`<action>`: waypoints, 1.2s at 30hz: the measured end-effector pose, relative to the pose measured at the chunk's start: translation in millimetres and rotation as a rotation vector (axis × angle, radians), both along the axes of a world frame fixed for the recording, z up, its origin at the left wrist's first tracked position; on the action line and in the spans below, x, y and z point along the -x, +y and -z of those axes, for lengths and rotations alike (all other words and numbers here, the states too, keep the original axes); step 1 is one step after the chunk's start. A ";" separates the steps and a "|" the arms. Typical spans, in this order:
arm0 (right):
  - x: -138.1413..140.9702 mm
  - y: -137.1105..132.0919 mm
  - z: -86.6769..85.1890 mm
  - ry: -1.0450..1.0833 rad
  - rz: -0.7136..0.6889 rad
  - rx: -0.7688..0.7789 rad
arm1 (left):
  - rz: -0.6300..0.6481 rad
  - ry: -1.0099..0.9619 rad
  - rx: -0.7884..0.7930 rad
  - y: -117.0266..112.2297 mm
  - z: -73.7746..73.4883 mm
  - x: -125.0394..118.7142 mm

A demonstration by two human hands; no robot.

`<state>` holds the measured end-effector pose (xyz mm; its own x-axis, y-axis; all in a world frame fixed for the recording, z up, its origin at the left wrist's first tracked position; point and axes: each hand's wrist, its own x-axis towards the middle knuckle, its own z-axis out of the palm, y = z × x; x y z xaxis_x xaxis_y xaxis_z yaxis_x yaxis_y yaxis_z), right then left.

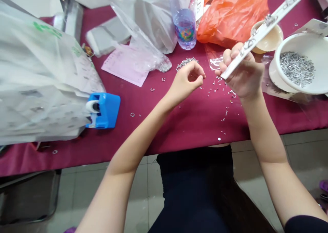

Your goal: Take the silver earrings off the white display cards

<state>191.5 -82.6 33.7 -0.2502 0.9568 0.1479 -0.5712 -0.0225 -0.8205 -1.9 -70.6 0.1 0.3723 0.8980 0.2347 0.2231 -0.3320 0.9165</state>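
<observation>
My right hand (243, 77) grips the lower end of a long white strip (265, 29), tilted up to the right. Small metal rings or clips stand along its face. Just left of it, my left hand (188, 77) is closed in a pinch; whatever may be between its fingertips is too small to make out. Behind this hand lies a pile of small metal pieces (186, 62). Loose metal bits (227, 111) are scattered on the cloth below the right hand. A white tub (276, 72) to the right holds many small silvery metal pieces.
A cream bowl (279, 38) stands behind the strip. Farther back are an orange plastic bag (235, 14) and a bottle (186, 31). To the left are a blue tape dispenser (109, 109), a pink sheet (125, 67) and large white bags (38, 72), all on a maroon cloth (164, 133).
</observation>
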 end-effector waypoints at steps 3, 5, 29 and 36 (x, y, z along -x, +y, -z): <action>14.6 -6.6 6.6 -0.029 -0.165 -0.038 | -0.039 -0.109 -0.013 -20.5 -12.5 26.5; 25.9 -9.7 14.5 0.018 -0.314 -0.058 | -0.033 -0.167 -0.007 -35.0 -18.2 33.5; 50.9 -28.5 16.6 0.096 -0.534 -0.023 | 0.101 -0.449 0.321 -71.6 -29.9 30.0; 53.3 -29.6 17.0 0.019 -0.444 -0.049 | 0.084 -0.417 0.352 -72.7 -32.2 31.5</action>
<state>138.2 -112.1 16.7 -0.6318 0.7492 0.1988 -0.5300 -0.2304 -0.8161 -33.4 -143.3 32.3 0.3859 0.9200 0.0689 -0.1967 0.0091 0.9804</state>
